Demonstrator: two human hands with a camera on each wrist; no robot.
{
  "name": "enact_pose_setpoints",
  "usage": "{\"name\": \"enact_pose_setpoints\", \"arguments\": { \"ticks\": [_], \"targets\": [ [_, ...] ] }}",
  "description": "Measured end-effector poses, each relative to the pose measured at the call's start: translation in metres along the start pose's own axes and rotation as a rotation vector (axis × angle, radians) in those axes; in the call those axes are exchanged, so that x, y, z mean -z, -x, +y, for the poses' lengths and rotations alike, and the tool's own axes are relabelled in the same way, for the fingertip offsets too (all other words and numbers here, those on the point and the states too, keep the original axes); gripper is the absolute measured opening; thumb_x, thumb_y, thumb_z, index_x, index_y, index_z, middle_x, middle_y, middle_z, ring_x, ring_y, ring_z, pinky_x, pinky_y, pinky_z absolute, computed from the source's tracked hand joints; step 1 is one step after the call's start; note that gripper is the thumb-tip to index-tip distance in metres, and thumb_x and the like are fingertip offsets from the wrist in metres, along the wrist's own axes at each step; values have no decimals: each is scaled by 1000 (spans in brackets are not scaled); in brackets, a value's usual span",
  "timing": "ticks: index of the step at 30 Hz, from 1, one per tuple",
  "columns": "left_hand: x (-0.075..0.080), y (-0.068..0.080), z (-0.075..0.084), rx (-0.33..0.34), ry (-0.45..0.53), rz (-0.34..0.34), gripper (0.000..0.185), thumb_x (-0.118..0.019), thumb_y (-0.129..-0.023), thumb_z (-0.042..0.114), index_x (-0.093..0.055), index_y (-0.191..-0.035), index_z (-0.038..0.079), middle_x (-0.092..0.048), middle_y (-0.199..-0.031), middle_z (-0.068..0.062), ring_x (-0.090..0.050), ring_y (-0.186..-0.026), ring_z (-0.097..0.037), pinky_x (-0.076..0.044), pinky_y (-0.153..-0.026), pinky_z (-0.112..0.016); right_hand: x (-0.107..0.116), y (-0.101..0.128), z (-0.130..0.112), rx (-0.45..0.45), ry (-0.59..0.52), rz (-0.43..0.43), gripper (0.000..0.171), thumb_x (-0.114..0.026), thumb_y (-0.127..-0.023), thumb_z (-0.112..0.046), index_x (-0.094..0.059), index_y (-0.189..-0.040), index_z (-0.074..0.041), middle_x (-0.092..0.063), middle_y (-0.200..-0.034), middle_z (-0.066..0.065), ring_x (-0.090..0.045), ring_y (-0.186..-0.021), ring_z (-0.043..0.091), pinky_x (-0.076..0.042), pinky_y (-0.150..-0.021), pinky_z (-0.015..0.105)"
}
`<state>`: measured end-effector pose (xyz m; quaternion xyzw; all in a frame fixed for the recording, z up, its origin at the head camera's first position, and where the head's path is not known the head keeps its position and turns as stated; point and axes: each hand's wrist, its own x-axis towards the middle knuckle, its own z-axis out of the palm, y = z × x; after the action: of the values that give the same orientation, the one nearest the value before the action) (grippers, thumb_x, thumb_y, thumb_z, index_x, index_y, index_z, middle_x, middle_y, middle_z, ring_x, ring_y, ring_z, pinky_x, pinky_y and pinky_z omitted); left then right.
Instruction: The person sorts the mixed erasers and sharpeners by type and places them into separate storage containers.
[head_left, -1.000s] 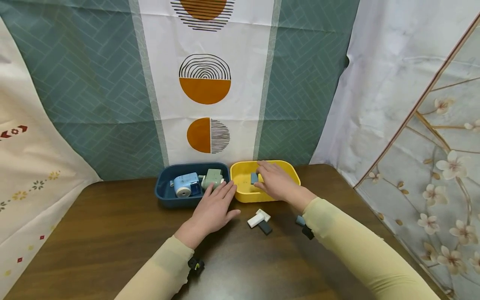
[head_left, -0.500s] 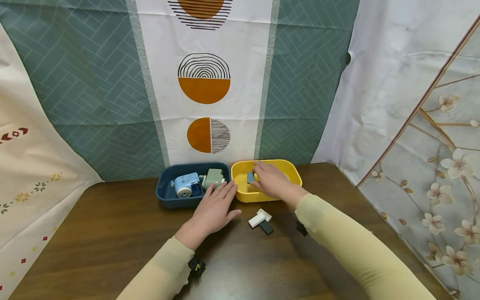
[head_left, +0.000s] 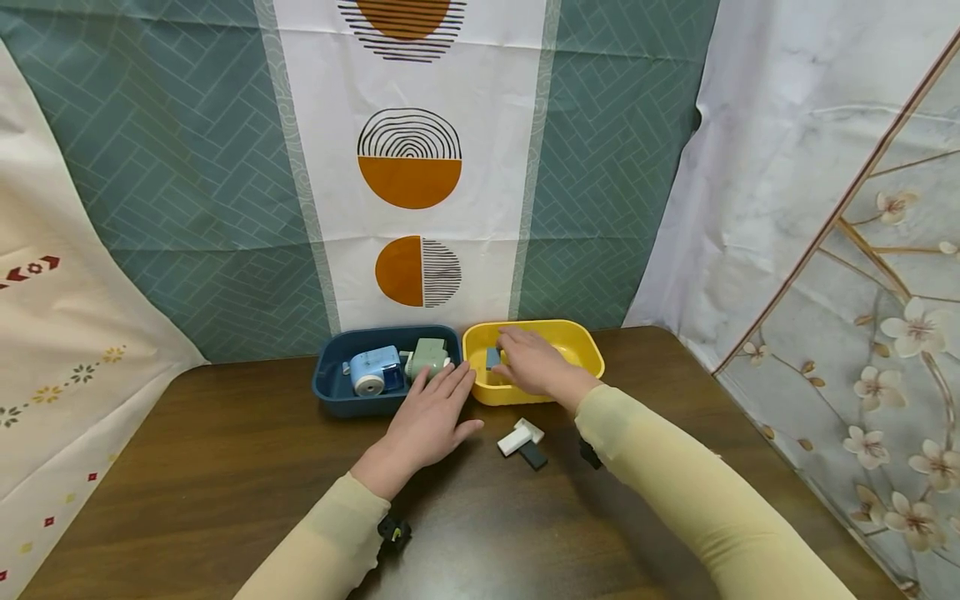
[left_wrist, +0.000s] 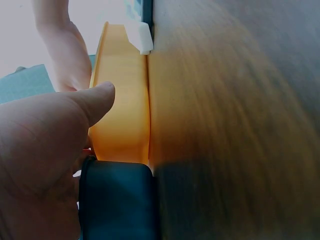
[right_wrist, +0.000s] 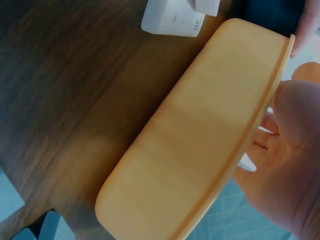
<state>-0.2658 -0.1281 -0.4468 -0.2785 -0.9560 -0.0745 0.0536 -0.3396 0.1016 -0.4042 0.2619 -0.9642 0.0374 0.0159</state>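
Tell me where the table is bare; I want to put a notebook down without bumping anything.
Bare wood lies left of the dark blue plastic tray, and near the front edge between the two sleeves. It is crowded by the yellow plastic tray, both hands, and the white and dark erasers before it.

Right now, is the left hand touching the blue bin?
Touching. In the head view the left hand lies flat on the table with its fingertips resting on the blue bin at its near right rim.
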Motion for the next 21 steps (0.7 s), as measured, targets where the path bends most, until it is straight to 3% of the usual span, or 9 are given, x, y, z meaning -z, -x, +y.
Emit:
{"name": "enact_pose_setpoints", "arguments": {
  "ticks": [8, 21],
  "targets": [
    [0, 0, 1, -2, 5, 5, 83, -63, -110, 57, -35, -174, 11, -27, -182, -6, -25, -167, -29, -7, -136, -58, -2, -5, -3, -25, -4, -10, 51, -69, -112, -36, -58, -145, 0, -47, -166, 22, -48, -153, 36, -33, -130, 49],
    [0, 1, 0, -5, -8, 8, 83, -63, -110, 58, -36, -174, 12, -27, -182, -6, -25, -167, -29, -9, -136, -59, -9, -14, -1, -69, -6, -29, 50, -65, -113, -39, -57, -147, -4, -27, -180, 18, -22, -168, 32, -22, -134, 56]
  ]
}}
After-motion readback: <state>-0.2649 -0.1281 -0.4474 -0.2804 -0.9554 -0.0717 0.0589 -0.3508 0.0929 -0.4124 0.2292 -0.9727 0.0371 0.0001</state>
